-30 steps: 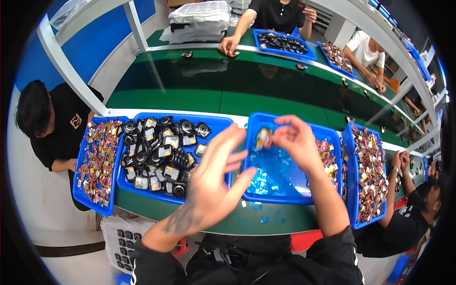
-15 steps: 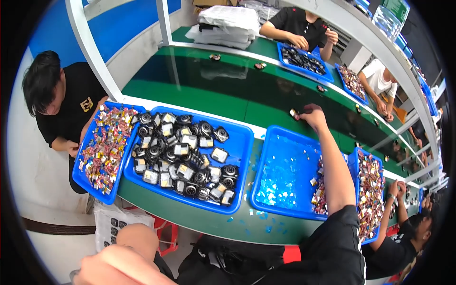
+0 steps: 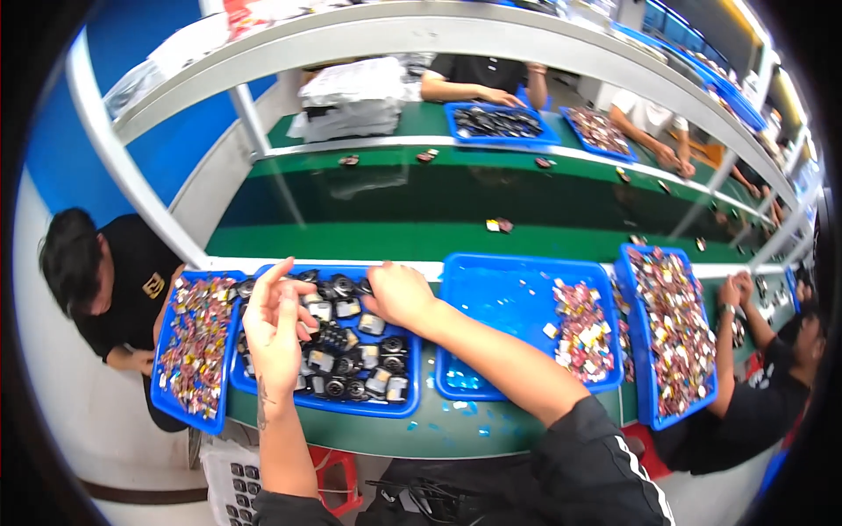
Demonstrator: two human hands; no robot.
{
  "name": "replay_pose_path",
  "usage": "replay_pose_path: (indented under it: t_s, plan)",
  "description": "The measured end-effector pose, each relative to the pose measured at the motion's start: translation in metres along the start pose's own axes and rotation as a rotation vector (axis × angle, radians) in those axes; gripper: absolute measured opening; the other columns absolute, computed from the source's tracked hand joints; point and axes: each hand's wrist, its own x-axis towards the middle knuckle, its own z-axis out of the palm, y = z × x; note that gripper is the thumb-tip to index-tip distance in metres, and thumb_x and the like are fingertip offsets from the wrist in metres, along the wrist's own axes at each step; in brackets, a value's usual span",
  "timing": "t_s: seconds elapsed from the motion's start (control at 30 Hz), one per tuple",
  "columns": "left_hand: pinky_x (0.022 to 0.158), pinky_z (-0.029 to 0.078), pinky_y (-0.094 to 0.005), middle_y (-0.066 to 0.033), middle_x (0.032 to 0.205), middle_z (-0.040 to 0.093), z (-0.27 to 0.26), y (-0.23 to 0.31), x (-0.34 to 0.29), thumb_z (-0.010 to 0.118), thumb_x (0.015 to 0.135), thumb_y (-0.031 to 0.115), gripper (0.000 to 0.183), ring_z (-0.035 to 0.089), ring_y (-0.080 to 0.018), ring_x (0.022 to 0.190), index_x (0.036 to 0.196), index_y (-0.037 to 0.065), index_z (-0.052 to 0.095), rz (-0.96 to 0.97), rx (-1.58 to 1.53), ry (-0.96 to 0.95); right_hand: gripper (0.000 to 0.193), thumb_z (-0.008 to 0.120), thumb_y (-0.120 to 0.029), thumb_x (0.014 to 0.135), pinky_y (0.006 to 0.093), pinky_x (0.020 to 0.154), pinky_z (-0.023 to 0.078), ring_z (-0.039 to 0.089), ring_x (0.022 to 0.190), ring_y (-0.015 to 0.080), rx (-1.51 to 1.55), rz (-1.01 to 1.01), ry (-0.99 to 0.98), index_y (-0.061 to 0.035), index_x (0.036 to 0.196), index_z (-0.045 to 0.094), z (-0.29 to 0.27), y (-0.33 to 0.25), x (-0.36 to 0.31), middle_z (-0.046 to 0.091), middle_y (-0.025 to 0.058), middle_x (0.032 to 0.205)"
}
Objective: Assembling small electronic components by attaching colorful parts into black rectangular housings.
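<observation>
My left hand point(image 3: 279, 324) is raised over the left side of a blue tray point(image 3: 386, 408), palm turned inward, fingers apart and holding nothing visible. Black modules point(image 3: 346, 359) fill that tray; some show a round black face, others a pale rectangular block. My right hand point(image 3: 399, 296) reaches across to the tray's far right part, over the modules. Its fingers bend down and are partly hidden, so I cannot see whether they grip one. Beyond, on the green belt point(image 3: 368, 237), lies a small pink and yellow-white assembly point(image 3: 499, 225).
A second blue tray point(image 3: 491, 298) has pink-and-white small parts point(image 3: 583, 333) at its right. Full trays of small parts stand at far left point(image 3: 197, 351) and right point(image 3: 671, 342). A white frame bar point(image 3: 421, 39) spans overhead. Co-workers sit left, right and across the belt.
My right hand has come back from the belt to the module tray, and the small assembly it held now lies on the belt. My left hand has risen over the tray. The view has shifted.
</observation>
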Motion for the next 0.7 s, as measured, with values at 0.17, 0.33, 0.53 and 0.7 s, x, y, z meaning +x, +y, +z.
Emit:
replay_pose_path:
  t_s: [0.17,0.33,0.53,0.7]
  plan:
    - [0.055,0.043,-0.0169,-0.0042,0.104,0.061,0.039,-0.071,-0.019,0.048,0.101,0.023,0.036,0.051,-0.0044,0.071,0.131,0.003,0.053,-0.06,0.073,-0.255,0.033,0.056,-0.028,0.097,0.0259,0.063,0.051,0.059,0.067,0.0076,1.134,0.188,-0.2,0.0024,0.102,0.068,-0.053,0.0,-0.055,0.061,0.0014,0.069]
    - [0.055,0.049,-0.0219,-0.0051,0.089,0.065,0.089,-0.055,-0.039,0.053,0.099,0.015,0.024,0.058,-0.0107,0.065,0.108,-0.003,0.064,-0.302,-0.293,-0.5,0.027,0.067,-0.028,0.088,0.0341,0.062,0.053,0.069,0.068,0.0221,0.567,0.213,0.12,-0.0018,0.087,0.071,-0.082,0.017,-0.123,0.07,0.0131,0.077]
    - [0.068,0.058,-0.025,-0.0134,0.095,0.068,0.12,-0.05,-0.038,0.059,0.095,0.016,0.026,0.069,-0.0179,0.078,0.111,-0.004,0.061,-0.61,-0.503,-0.603,0.02,0.076,-0.024,0.075,0.0425,0.076,0.053,0.066,0.086,0.0317,-0.388,0.483,0.129,-0.0058,0.082,0.07,-0.126,0.146,-0.173,0.067,0.0131,0.088]
    - [0.082,0.056,-0.0324,-0.0201,0.116,0.062,0.125,-0.054,-0.037,0.051,0.098,0.012,0.038,0.067,-0.0258,0.096,0.133,-0.002,0.047,-0.723,-0.784,-0.688,0.016,0.072,-0.022,0.079,0.0445,0.074,0.051,0.064,0.083,0.0341,-0.392,0.534,0.105,-0.007,0.081,0.068,-0.114,0.162,-0.188,0.065,0.0136,0.083]
